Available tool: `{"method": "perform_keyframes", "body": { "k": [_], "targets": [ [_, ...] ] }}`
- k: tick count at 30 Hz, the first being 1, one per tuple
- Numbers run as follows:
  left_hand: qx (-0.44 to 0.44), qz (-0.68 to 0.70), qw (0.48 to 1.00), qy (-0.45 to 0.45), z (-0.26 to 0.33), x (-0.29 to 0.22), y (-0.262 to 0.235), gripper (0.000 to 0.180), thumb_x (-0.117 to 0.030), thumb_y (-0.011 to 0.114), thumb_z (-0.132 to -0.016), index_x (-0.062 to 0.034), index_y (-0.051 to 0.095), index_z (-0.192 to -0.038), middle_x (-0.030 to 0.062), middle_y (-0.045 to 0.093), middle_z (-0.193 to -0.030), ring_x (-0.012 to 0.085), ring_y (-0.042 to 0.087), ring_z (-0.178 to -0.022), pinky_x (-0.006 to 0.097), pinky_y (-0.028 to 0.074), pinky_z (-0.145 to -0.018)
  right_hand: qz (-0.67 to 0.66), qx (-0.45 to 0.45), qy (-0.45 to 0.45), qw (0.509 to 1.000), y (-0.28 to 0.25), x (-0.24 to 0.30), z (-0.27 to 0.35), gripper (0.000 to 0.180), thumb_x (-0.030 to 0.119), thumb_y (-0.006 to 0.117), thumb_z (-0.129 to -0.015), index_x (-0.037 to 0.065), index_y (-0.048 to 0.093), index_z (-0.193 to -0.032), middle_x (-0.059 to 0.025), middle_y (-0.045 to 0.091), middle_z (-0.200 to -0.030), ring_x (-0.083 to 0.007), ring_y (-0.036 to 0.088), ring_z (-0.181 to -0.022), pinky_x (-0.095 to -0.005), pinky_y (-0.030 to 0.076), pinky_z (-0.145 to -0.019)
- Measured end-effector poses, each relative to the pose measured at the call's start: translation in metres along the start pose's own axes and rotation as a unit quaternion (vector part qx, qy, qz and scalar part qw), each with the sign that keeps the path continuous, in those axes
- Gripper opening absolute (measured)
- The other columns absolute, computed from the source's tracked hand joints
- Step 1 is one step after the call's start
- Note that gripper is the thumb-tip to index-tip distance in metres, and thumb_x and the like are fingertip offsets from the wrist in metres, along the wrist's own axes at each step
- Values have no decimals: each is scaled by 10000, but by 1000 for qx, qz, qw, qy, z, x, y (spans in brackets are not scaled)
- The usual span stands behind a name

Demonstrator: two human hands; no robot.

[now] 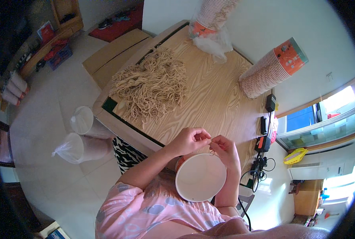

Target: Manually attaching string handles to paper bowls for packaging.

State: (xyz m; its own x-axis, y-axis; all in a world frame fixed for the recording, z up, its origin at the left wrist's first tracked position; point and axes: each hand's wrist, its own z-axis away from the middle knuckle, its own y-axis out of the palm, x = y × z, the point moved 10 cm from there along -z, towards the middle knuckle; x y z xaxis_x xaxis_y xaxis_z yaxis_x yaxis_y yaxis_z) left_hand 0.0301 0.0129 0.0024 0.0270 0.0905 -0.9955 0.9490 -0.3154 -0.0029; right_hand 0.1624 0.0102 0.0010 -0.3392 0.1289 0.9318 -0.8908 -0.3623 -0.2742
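A white-lined paper bucket (201,179) rests against my body at the table's near edge, its open mouth facing up toward me. Just above its far rim, my left hand (192,140) and my right hand (226,150) meet fingertip to fingertip. Both pinch a thin beige cord, of which a short bit shows by the rim below my right fingers; the rest is hidden. Beyond my left hand, a big tangled heap of beige cords (153,85) covers the left part of the wooden table (209,99).
Nested striped paper buckets (267,71) stand at the table's far right, with another stack (213,18) in clear plastic at the back. Black adapters and cables (261,159) line the right edge. Bagged white buckets (84,147) stand on the floor at left, near a cardboard box (109,59).
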Motion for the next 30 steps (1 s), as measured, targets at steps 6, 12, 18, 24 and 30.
{"method": "perform_keyframes", "body": {
  "k": [6,12,18,24,30],
  "targets": [
    [-31,41,998,35,-7,6,3,84,-93,617,-874,-11,607,-887,17,612,-735,71,556,-660,242,460,-579,-31,17,-30,999,6,8,0,73,63,614,-866,-6,608,-889,-24,611,-791,-92,558,-734,-224,444,-666],
    [54,292,948,-119,-7,42,28,99,-153,544,-922,-57,549,-900,-25,511,-688,49,429,-564,203,326,-474,-201,58,-56,976,9,-9,-12,40,43,608,-859,13,585,-851,-36,592,-801,-107,530,-738,-244,414,-673],
    [67,361,918,-150,-5,49,35,115,-180,546,-921,-71,561,-888,-29,509,-679,45,427,-562,182,297,-467,-290,77,-65,952,14,-14,-13,65,55,609,-867,31,566,-825,-40,585,-814,-130,536,-748,-267,421,-678],
    [6,263,958,-114,-10,51,16,122,-161,589,-901,-47,594,-943,12,615,-780,54,509,-609,199,401,-514,-235,42,9,971,12,-24,-12,78,74,589,-894,31,562,-834,-33,578,-797,-112,543,-714,-245,434,-658],
    [-5,126,992,-26,-13,49,10,101,-153,662,-859,-58,644,-887,-8,632,-761,56,553,-660,222,457,-600,-205,17,16,978,11,-21,-9,112,105,564,-917,6,577,-864,-34,567,-740,-108,538,-692,-231,433,-649]
  ]
}}
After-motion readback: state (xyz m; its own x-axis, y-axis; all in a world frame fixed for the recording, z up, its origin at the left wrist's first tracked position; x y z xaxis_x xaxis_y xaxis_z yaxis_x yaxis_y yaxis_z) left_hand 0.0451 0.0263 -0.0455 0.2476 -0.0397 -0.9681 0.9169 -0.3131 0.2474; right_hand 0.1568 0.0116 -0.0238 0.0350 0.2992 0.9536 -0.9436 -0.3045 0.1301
